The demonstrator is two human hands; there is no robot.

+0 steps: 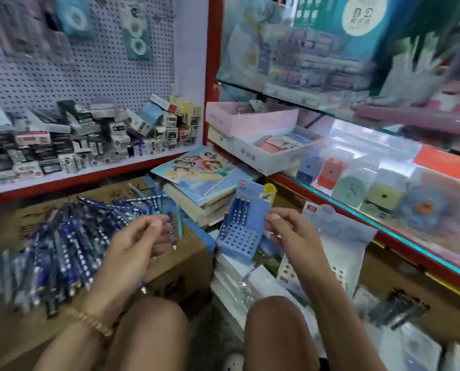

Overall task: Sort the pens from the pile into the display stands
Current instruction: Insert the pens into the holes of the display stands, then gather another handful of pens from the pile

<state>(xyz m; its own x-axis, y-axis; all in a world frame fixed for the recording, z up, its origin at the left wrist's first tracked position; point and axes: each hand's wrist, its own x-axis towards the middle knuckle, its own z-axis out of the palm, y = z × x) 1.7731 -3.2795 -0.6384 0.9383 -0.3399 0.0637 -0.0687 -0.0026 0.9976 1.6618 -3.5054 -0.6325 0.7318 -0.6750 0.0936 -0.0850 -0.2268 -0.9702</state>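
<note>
A pile of blue and white pens [63, 245] lies on a cardboard box [180, 266] at the left. My left hand [135, 245] pinches one blue pen [172, 236], tip down, above the box's right end. A blue display stand [239, 231] with a grid of holes leans on stacked goods in the middle; a few pens stand in its back row. My right hand [287, 231] hovers with curled fingers just right of the stand; whether it holds anything is unclear. A second, pale blue stand [338, 236] lies further right.
A stack of picture books [196, 178] sits behind the stand. A red-framed shelf with small boxes [89, 140] runs along the left and back. At the right is a glass counter [384, 183] with sharpeners. Wrapped packs [258, 287] lie by my knees.
</note>
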